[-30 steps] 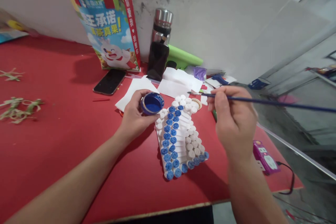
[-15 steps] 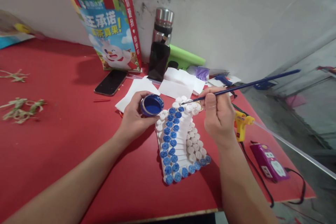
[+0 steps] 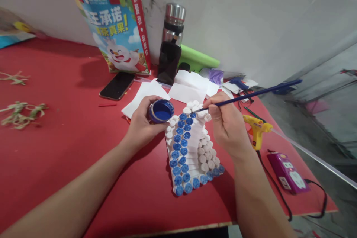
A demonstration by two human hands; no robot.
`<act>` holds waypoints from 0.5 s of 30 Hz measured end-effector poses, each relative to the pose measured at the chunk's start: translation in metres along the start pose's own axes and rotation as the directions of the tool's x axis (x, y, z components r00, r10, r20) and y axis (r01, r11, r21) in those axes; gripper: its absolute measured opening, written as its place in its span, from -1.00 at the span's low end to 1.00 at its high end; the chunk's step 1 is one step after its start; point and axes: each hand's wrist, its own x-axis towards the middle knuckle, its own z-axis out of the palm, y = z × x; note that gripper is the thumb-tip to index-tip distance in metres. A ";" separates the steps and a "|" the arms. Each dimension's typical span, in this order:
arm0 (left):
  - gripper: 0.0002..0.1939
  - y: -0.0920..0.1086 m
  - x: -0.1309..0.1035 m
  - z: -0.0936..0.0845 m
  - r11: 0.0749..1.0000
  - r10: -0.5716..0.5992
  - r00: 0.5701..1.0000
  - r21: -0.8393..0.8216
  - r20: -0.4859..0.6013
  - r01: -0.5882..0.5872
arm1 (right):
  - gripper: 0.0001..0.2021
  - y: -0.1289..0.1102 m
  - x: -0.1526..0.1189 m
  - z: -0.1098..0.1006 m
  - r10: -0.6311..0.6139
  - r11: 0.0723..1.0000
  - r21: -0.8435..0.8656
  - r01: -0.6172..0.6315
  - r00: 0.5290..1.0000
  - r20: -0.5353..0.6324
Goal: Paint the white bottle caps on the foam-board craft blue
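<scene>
My left hand (image 3: 143,122) is closed around a small jar of blue paint (image 3: 161,111), its open mouth tilted toward me. In my right hand (image 3: 227,122) is a thin dark-blue paintbrush (image 3: 251,93), pinched between thumb and fingers. The brush tip meets the upper part of a craft piece (image 3: 192,152) made of white rolled paper discs and strips, lying flat on the table. Blue discs run in two columns down its left side and along its bottom edge. White discs (image 3: 206,152) sit at its right and top; my right hand partly covers the top ones.
On the red table (image 3: 69,163) stand a printed bag (image 3: 119,33) and a metal bottle (image 3: 174,18) at the back. A phone (image 3: 117,85) and white paper (image 3: 145,96) lie nearby. A yellow glue gun (image 3: 258,132) and a purple box (image 3: 288,173) with cables are at right.
My right hand and the paintbrush have shifted slightly left, bringing the tip to the topmost blue disc. My left hand still holds the jar in nearly the same place.
</scene>
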 end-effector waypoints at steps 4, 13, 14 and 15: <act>-0.34 -0.001 0.000 0.001 0.999 -0.040 0.999 -0.037 0.001 0.040 | -0.83 0.001 0.000 0.000 0.011 1.000 0.003 -0.011 1.000 0.002; -0.34 0.000 -0.001 0.000 0.998 -0.052 0.999 -0.024 0.004 0.052 | -0.83 0.000 -0.001 0.001 0.011 1.000 0.014 -0.011 1.000 -0.002; -0.34 0.000 -0.001 0.000 0.998 -0.052 0.999 -0.024 0.003 0.052 | -0.84 0.000 -0.001 0.001 0.012 1.000 0.014 -0.011 1.000 -0.007; -0.34 0.000 -0.001 0.000 0.999 -0.049 0.999 -0.023 0.003 0.050 | -0.84 0.000 0.000 0.001 0.012 1.000 0.015 -0.012 1.000 -0.010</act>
